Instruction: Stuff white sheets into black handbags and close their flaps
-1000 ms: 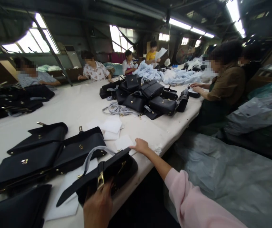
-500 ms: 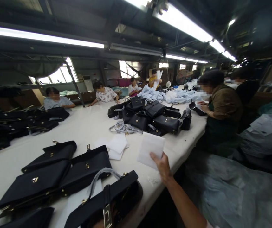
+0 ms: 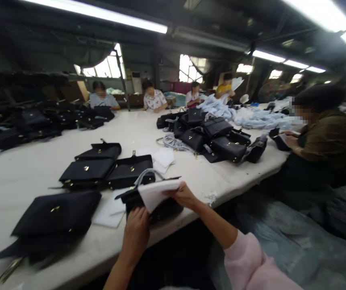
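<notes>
A black handbag [image 3: 167, 210] with a grey-wrapped handle lies at the table's near edge, its flap raised. My right hand [image 3: 182, 195] pinches a white foam sheet [image 3: 155, 194] at the bag's opening. The sheet slants down over the front of the bag. On the bag's left side, my left hand [image 3: 137, 223] is closed with fingers curled at its edge; part of the grip is hidden behind the hand. Left of the bag lie more white sheets [image 3: 109, 211] and another black handbag [image 3: 56, 213].
Several black bags [image 3: 86, 171] lie farther left, and a pile of them [image 3: 218, 135] is ahead with grey-wrapped straps [image 3: 174, 143]. A co-worker [image 3: 327, 129] handles a bag at right. Plastic covering [image 3: 269, 233] lies beside the table [image 3: 130, 129]. Other people are across it.
My right hand has brought the white foam sheet left and down to the near handbag. My left hand has come into view at the bag. The view has turned left.
</notes>
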Motion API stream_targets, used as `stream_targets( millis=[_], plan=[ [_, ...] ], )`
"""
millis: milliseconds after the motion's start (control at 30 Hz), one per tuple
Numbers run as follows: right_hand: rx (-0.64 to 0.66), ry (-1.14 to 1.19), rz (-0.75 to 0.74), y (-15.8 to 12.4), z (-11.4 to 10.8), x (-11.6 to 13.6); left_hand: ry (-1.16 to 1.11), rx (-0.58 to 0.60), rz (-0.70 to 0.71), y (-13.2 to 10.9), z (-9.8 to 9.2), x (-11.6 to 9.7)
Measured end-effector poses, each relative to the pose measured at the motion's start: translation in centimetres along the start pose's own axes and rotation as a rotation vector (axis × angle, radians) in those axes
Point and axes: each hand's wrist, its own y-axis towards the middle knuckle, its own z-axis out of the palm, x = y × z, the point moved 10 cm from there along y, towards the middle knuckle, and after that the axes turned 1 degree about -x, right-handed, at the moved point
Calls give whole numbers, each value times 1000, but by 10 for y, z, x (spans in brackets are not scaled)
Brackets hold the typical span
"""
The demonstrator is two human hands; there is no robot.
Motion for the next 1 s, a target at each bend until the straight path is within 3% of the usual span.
stream_targets(
  millis=[100, 300, 433, 533, 600, 733, 833, 900, 1000],
  plan=[
    [-67, -27, -23, 20, -14, -2, -35, 75, -36, -9, -1, -3],
    [163, -174, 48, 20, -6, -10, -10, -17, -26, -8, -5, -7],
    [274, -666, -2, 9, 19, -3, -15, -91, 3, -10, -8, -8],
    [321, -1120, 93, 7, 38, -12, -51, -101, -15, -12, -11, -8],
    [360, -1225, 149, 11, 49, -15, -69, -85, -23, -13, -12, -8],
    [548, -1198, 157, 26, 69, -13, -58, -69, -34, -12, -14, -8],
    [705, -916, -5, 24, 91, 2, -51, -84, -35, -9, -15, -6],
    [681, -747, -106, 18, 94, 12, -53, -98, -15, -8, -17, -6],
    [584, -813, -77, 7, 79, 0, -50, -89, -7, -9, -17, -4]
  ],
)
